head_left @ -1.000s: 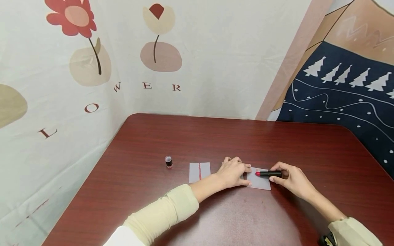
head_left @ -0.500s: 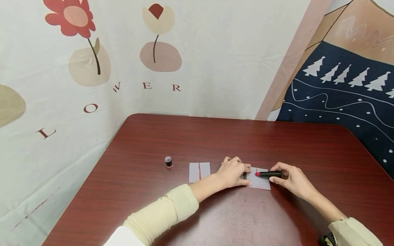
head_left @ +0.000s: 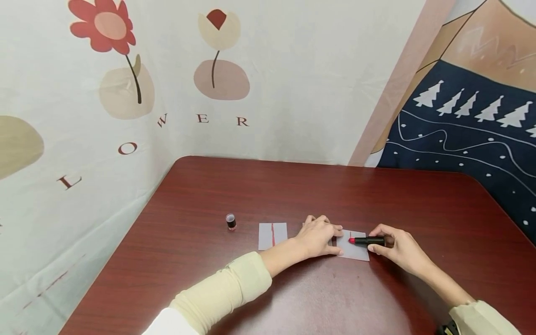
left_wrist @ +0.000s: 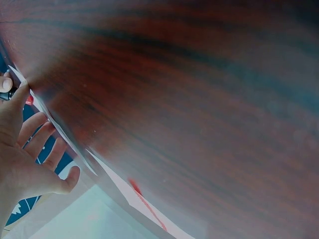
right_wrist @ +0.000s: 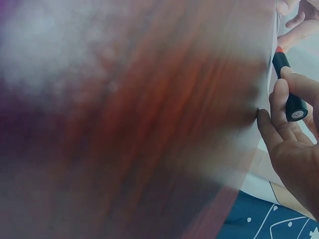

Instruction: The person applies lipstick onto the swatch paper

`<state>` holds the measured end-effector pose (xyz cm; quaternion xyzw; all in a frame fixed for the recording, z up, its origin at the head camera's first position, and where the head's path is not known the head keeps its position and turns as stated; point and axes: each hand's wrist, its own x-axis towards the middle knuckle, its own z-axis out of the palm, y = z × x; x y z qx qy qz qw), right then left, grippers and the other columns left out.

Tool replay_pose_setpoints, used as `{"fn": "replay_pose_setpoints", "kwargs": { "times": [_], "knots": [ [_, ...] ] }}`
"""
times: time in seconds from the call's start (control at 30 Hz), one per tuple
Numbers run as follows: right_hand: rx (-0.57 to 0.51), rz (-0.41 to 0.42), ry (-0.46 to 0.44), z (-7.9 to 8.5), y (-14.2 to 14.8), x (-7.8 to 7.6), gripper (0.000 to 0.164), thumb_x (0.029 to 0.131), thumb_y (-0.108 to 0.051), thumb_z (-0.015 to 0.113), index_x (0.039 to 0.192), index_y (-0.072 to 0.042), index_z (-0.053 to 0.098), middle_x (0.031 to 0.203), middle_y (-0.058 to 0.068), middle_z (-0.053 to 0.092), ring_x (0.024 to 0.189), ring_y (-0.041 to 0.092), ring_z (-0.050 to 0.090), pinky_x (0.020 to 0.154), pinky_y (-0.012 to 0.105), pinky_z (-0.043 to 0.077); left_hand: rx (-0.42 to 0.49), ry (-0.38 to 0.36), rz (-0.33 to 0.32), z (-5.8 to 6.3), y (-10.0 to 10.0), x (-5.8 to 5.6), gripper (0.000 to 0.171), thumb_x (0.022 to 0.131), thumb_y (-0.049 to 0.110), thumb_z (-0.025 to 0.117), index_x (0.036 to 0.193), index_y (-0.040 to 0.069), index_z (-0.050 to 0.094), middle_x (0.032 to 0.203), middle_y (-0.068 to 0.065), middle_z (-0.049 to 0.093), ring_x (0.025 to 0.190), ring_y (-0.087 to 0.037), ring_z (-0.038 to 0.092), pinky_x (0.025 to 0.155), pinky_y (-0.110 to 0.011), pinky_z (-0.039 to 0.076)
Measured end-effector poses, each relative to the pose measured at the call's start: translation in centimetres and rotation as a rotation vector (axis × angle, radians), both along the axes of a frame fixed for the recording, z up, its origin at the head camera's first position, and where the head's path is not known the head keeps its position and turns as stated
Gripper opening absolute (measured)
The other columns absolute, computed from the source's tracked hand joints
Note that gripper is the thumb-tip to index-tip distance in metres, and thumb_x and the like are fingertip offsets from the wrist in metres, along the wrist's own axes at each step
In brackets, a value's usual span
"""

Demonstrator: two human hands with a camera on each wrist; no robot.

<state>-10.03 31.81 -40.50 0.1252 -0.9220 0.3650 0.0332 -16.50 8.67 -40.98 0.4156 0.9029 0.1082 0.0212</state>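
My right hand (head_left: 399,247) pinches a black lipstick (head_left: 371,240), also seen in the right wrist view as a lipstick (right_wrist: 295,102) with its round base facing the camera. Its red tip meets a white paper piece (head_left: 355,253) at the foot of a short red line near the top edge. My left hand (head_left: 316,237) spreads over the left side of that paper, thumb and fingertips at its edge. Beneath the palm, another pale sheet is mostly hidden. In the left wrist view the left hand (left_wrist: 30,154) has its fingers spread.
Left of the hands lies a second paper piece (head_left: 265,236) with a red line from top to bottom. Farther left stands a small cap (head_left: 231,222) with a clear top and a dark band. The reddish-brown table (head_left: 268,186) backs onto a hanging printed cloth (head_left: 293,83).
The lipstick tip has slid very slightly down the paper, and the red line above it looks a little longer. The left hand keeps its place; the head view has shifted slightly.
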Motion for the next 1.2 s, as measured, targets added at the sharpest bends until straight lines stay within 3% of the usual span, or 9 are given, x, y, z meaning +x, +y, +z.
{"fn": "replay_pose_setpoints", "kwargs": {
  "times": [0.9, 1.2],
  "knots": [
    [-0.012, 0.008, -0.025, 0.13, -0.15, 0.71, 0.022, 0.076, -0.007, 0.076, 0.093, -0.012, 0.064, 0.088, 0.005, 0.063, 0.065, 0.008, 0.056, 0.054, 0.022, 0.043, 0.006, -0.009, 0.001, 0.27, -0.15, 0.29, 0.049, 0.079, 0.051, 0.067, 0.123, 0.029, 0.063, 0.130, 0.020, 0.051, 0.107, -0.006, 0.046, 0.084, -0.031, 0.031],
    [0.012, 0.006, -0.011, -0.07, -0.11, 0.87, 0.022, 0.076, -0.007, 0.076, 0.093, -0.014, 0.064, 0.081, -0.002, 0.061, 0.060, 0.006, 0.050, 0.051, 0.023, 0.038, 0.003, -0.002, 0.002, 0.26, -0.09, 0.27, 0.049, 0.079, 0.052, 0.067, 0.122, 0.029, 0.063, 0.130, 0.020, 0.051, 0.108, -0.006, 0.046, 0.085, -0.031, 0.032]
  ]
}}
